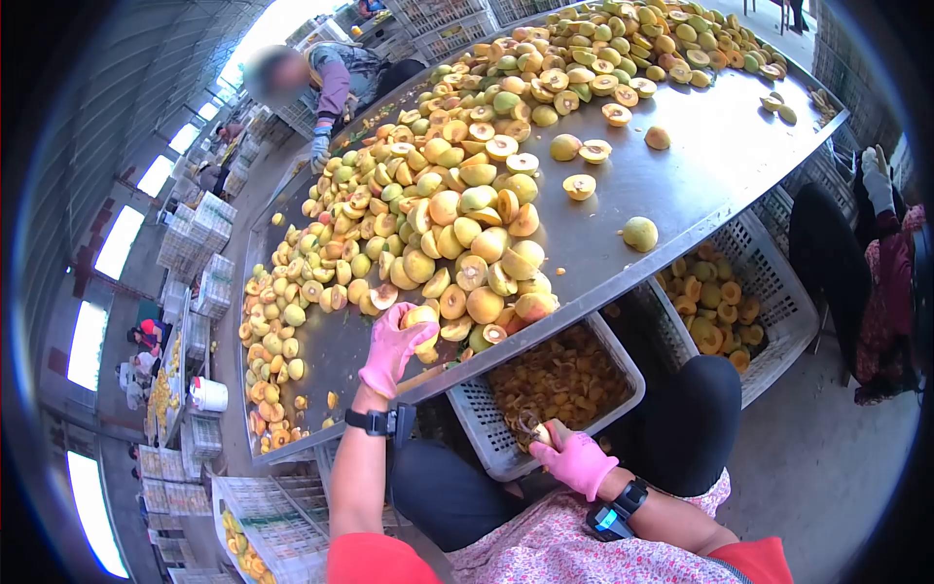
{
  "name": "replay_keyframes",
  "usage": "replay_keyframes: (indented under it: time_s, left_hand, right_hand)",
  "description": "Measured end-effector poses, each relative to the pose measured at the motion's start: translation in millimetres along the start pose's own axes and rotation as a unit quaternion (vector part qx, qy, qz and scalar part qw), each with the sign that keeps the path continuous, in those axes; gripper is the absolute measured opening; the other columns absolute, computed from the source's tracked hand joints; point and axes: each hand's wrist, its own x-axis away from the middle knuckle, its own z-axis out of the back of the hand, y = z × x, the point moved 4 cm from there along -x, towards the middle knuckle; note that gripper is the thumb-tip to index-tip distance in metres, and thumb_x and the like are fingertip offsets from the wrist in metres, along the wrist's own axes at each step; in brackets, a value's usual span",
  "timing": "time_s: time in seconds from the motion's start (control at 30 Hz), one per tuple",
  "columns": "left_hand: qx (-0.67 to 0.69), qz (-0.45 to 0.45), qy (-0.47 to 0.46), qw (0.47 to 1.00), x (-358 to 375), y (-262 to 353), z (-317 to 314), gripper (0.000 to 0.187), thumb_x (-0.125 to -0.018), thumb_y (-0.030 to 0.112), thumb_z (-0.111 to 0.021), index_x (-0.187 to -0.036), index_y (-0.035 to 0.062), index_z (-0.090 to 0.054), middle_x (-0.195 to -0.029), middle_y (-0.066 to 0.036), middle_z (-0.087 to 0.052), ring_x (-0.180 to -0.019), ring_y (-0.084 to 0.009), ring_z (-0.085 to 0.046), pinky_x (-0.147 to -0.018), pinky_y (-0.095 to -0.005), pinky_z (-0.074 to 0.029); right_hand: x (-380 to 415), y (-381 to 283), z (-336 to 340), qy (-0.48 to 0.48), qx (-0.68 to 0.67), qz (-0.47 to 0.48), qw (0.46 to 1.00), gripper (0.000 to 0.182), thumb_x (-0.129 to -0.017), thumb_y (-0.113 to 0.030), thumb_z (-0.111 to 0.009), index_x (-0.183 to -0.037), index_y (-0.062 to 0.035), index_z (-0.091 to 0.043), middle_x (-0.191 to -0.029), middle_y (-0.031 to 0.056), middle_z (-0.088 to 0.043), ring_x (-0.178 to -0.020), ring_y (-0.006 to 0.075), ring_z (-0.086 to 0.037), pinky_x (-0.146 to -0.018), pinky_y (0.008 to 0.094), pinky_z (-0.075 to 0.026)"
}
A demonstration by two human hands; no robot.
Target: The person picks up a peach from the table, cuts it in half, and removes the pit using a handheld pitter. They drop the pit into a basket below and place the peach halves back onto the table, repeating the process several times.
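Observation:
Halved yellow-green fruit (467, 202) lies heaped on a metal table (671, 175). My left hand (394, 347), in a pink glove, is at the table's near edge with its fingers closed round a piece of fruit (420, 317). My right hand (574, 459), also in a pink glove, is lower down, over the near rim of a grey crate (475, 428). It is closed round a small tool (531, 428) with a metal end, whose exact shape is hard to make out. Brown-orange scraps (559, 382) lie inside that crate.
A second crate (778, 292) with fruit halves stands under the table at the right. Another fruit crate (277, 516) is at the lower left. Across the table, a person (336, 83) reaches to its far edge. Another person (880, 282) sits at the right.

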Motion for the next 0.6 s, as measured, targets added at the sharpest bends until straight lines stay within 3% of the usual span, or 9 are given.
replay_keyframes:
  time_s: [0.03, 0.1, 0.17, 0.2, 0.23, 0.3, 0.33, 0.6]
  left_hand:
    - [0.003, 0.002, 0.003, 1.000, 17, 5, -5, 0.039, -0.080, 0.013, -0.088, -0.111, 0.0057, -0.064, -0.097, 0.000, -0.067, -0.072, -0.0074, -0.059, -0.061, -0.0209, -0.049]
    - [0.231, 0.012, -0.057, 0.971, 56, 11, -20, 0.031, -0.089, 0.011, -0.076, -0.117, 0.0073, -0.062, -0.107, -0.005, -0.068, -0.084, -0.0150, -0.065, -0.070, -0.0273, -0.054]
    - [0.447, 0.019, -0.114, 0.887, 90, 13, -38, 0.025, -0.099, 0.010, -0.065, -0.124, 0.0088, -0.060, -0.118, -0.010, -0.069, -0.096, -0.0225, -0.071, -0.079, -0.0337, -0.060]
    - [0.480, 0.027, -0.122, 0.868, 103, 8, -48, 0.031, -0.100, 0.020, -0.066, -0.128, 0.0086, -0.058, -0.125, -0.011, -0.066, -0.099, -0.0249, -0.070, -0.080, -0.0361, -0.061]
    - [0.501, 0.014, -0.112, 0.858, 117, 10, -60, 0.037, -0.103, 0.033, -0.062, -0.130, 0.0095, -0.057, -0.122, -0.010, -0.066, -0.097, -0.0225, -0.069, -0.078, -0.0343, -0.059]
    - [0.504, -0.002, -0.064, 0.862, 137, 7, -78, 0.045, -0.105, 0.047, -0.054, -0.131, 0.0097, -0.056, -0.118, -0.010, -0.065, -0.093, -0.0202, -0.067, -0.074, -0.0323, -0.057]
    - [0.444, -0.025, -0.025, 0.895, 146, 8, -84, 0.053, -0.105, 0.055, -0.049, -0.131, 0.0091, -0.055, -0.114, -0.009, -0.065, -0.091, -0.0187, -0.065, -0.073, -0.0316, -0.056]
    - [0.363, -0.082, 0.027, 0.928, 176, 10, -102, 0.059, -0.105, 0.059, -0.045, -0.128, 0.0055, -0.052, -0.114, -0.011, -0.064, -0.095, -0.0194, -0.066, -0.084, -0.0334, -0.056]
  right_hand:
    - [3, -12, 3, 0.017, -0.009, 0.013, 1.000, 0.034, -0.101, -0.034, -0.061, -0.115, -0.0031, -0.056, -0.082, 0.0110, -0.067, -0.070, 0.0211, -0.066, -0.066, 0.0376, -0.051]
    - [9, -39, 6, 0.020, -0.019, 0.030, 0.999, 0.034, -0.103, -0.032, -0.060, -0.118, -0.0028, -0.055, -0.083, 0.0113, -0.067, -0.068, 0.0198, -0.066, -0.065, 0.0368, -0.052]
    - [17, -67, 8, 0.069, -0.004, 0.117, 0.991, 0.035, -0.103, -0.033, -0.061, -0.120, -0.0030, -0.054, -0.083, 0.0144, -0.067, -0.070, 0.0250, -0.067, -0.064, 0.0388, -0.052]
    - [25, -85, 11, 0.089, 0.008, 0.165, 0.982, 0.037, -0.103, -0.036, -0.062, -0.118, -0.0032, -0.054, -0.083, 0.0192, -0.066, -0.071, 0.0350, -0.068, -0.062, 0.0417, -0.051]
    - [27, -92, 9, 0.089, 0.011, 0.159, 0.983, 0.037, -0.103, -0.036, -0.062, -0.118, -0.0032, -0.054, -0.083, 0.0192, -0.066, -0.071, 0.0350, -0.068, -0.062, 0.0417, -0.051]
    - [32, -105, 3, 0.090, 0.059, 0.200, 0.974, 0.037, -0.102, -0.036, -0.062, -0.117, -0.0032, -0.053, -0.082, 0.0225, -0.064, -0.076, 0.0437, -0.067, -0.061, 0.0449, -0.050]
    - [32, -112, 1, 0.096, 0.086, 0.209, 0.969, 0.037, -0.103, -0.041, -0.056, -0.107, -0.0044, -0.050, -0.081, 0.0218, -0.067, -0.077, 0.0448, -0.067, -0.062, 0.0507, -0.052]
    - [32, -108, -10, 0.091, 0.138, 0.180, 0.970, 0.041, -0.103, -0.043, -0.054, -0.106, -0.0028, -0.049, -0.080, 0.0237, -0.067, -0.077, 0.0453, -0.067, -0.063, 0.0520, -0.052]
